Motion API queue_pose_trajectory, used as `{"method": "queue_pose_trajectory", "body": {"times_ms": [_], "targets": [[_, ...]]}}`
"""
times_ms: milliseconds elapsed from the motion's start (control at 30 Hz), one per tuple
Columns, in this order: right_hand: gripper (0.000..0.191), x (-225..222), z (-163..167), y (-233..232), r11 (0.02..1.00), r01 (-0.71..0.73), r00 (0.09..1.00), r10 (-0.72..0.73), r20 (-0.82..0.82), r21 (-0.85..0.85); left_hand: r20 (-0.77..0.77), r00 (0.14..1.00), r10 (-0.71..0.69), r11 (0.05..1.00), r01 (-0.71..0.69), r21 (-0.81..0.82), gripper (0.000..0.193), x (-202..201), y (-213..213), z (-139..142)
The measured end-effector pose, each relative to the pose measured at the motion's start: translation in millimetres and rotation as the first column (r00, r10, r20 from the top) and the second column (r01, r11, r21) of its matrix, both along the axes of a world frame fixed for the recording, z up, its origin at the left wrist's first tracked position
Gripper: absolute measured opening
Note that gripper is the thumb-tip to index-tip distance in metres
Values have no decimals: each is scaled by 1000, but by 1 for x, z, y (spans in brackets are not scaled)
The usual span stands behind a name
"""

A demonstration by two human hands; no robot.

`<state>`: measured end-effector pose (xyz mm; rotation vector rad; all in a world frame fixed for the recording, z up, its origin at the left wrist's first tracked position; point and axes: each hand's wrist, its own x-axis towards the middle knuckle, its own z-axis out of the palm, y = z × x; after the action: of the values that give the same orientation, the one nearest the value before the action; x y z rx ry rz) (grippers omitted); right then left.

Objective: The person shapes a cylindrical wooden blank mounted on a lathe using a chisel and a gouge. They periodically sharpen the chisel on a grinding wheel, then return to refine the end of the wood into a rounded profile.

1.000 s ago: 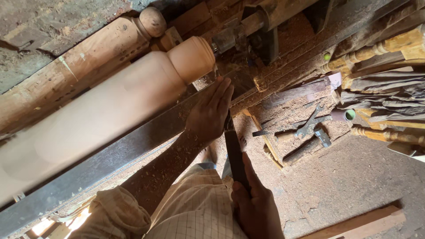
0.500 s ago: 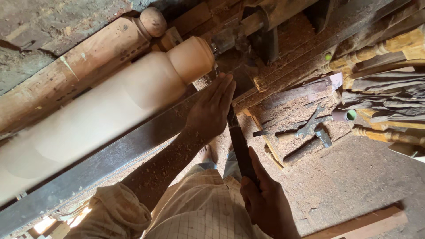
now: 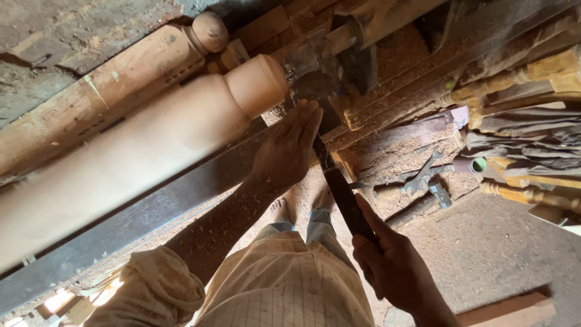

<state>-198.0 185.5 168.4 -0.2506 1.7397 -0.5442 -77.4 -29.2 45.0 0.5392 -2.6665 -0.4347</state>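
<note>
Pale tan turned wood [image 3: 151,145]; dark chisel [image 3: 342,191]; cream checked shirt [image 3: 284,284].

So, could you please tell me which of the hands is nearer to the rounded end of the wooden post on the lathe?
Left. The left hand lies flat on the tool just beside the post's rounded end; the right hand grips the dark tool handle much lower, well away.
</note>
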Motion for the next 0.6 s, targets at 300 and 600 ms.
{"method": "queue_pose_trajectory", "body": {"times_ms": [300,600], "targets": [[76,-17,-6,3,998,-61,998,61,28,0,-4,995,100,989,-100,-109,44,-12,6,-17],[77,-15,-4,4,996,-54,998,56,38,-69,74,990,118,987,-109,-118,51,-13,9,-6]]}}
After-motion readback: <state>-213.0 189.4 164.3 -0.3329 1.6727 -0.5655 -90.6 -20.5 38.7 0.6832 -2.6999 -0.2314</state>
